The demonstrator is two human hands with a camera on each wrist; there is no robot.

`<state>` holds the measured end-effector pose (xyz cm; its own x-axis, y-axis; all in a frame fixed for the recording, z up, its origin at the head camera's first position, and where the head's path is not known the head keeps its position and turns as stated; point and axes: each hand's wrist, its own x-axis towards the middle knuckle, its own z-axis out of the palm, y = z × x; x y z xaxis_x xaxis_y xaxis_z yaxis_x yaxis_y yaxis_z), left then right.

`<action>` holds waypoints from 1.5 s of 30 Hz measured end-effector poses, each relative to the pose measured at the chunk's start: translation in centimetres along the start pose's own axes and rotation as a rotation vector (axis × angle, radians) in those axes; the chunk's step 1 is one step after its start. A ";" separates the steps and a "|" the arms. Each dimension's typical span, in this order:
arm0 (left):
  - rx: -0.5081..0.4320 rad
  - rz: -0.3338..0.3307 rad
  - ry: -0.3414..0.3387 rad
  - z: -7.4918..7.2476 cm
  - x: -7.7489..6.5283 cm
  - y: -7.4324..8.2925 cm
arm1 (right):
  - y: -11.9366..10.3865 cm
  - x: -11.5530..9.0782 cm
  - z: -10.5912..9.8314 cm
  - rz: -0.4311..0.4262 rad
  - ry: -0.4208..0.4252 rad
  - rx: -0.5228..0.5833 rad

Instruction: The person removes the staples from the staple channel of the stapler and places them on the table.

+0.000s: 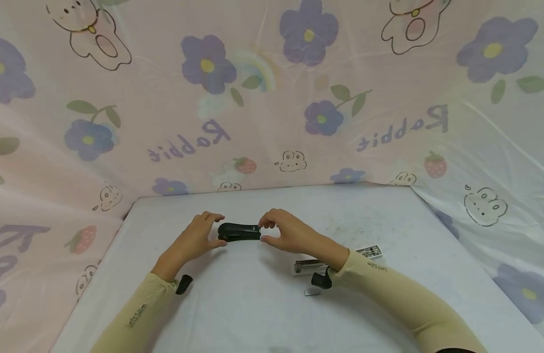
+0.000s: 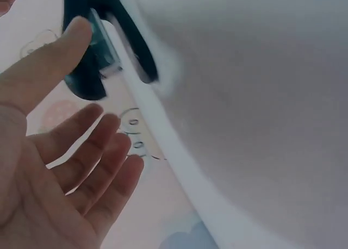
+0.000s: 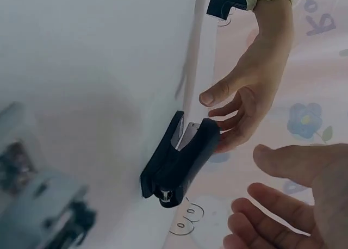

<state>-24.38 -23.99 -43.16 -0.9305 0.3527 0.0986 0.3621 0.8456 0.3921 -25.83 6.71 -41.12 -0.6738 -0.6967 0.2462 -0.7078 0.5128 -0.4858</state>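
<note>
A black stapler (image 1: 239, 232) stands near the middle of the table between the two hands. My left hand (image 1: 197, 238) is at its left end, fingers spread and loosely curved around it. In the left wrist view the thumb of the left hand (image 2: 60, 167) overlaps the stapler (image 2: 87, 78); whether it touches cannot be told. At the other end is my right hand (image 1: 286, 230), thumb and fingers apart. The right wrist view shows the right hand (image 3: 293, 205) clear of the stapler (image 3: 179, 162), with nothing in its grasp.
A long white case (image 1: 372, 252) with metal parts lies partly hidden under the right forearm. A small grey strip (image 1: 312, 292) is on the white table (image 1: 236, 304) in front of it. Patterned cloth (image 1: 263, 108) hangs behind and along the sides.
</note>
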 end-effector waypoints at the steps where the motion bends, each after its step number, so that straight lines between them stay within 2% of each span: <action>1: -0.003 -0.010 -0.020 0.0 0.2 -0.3 | 0.1 0.5 0.2 0.004 -0.009 0.007; 7: -0.017 -0.057 -0.134 0.1 1.6 -1.4 | 0.2 3.5 1.9 0.050 -0.078 0.056; 10: -0.035 -0.084 -0.184 0.1 2.2 -1.8 | 0.0 4.9 2.6 0.046 -0.100 0.083; 15: -0.060 -0.095 -0.222 0.1 2.8 -2.5 | 0.3 7.1 3.7 0.027 -0.100 0.161; 18: -0.090 -0.091 -0.239 0.2 3.0 -2.8 | 0.6 8.1 4.4 0.048 -0.108 0.188; 23: -0.131 -0.101 -0.246 0.4 3.4 -2.9 | 0.9 9.1 5.6 0.116 -0.139 0.219; 28: -0.106 -0.075 -0.229 0.5 3.4 -2.6 | 1.5 9.8 6.6 0.188 -0.152 0.307; 36: -0.045 -0.050 -0.230 0.5 3.3 -2.5 | 1.5 10.2 6.8 0.200 -0.232 0.287; 39: -0.039 -0.039 -0.236 0.4 3.4 -2.4 | 1.4 10.2 6.6 0.230 -0.232 0.290; 45: -0.024 -0.068 -0.243 0.4 3.6 -2.2 | 1.5 10.1 6.5 0.249 -0.220 0.312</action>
<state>-28.55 -24.41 -44.07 -0.9109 0.3843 -0.1504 0.2954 0.8617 0.4126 -32.29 -2.84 -44.83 -0.7303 -0.6787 -0.0776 -0.4098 0.5262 -0.7451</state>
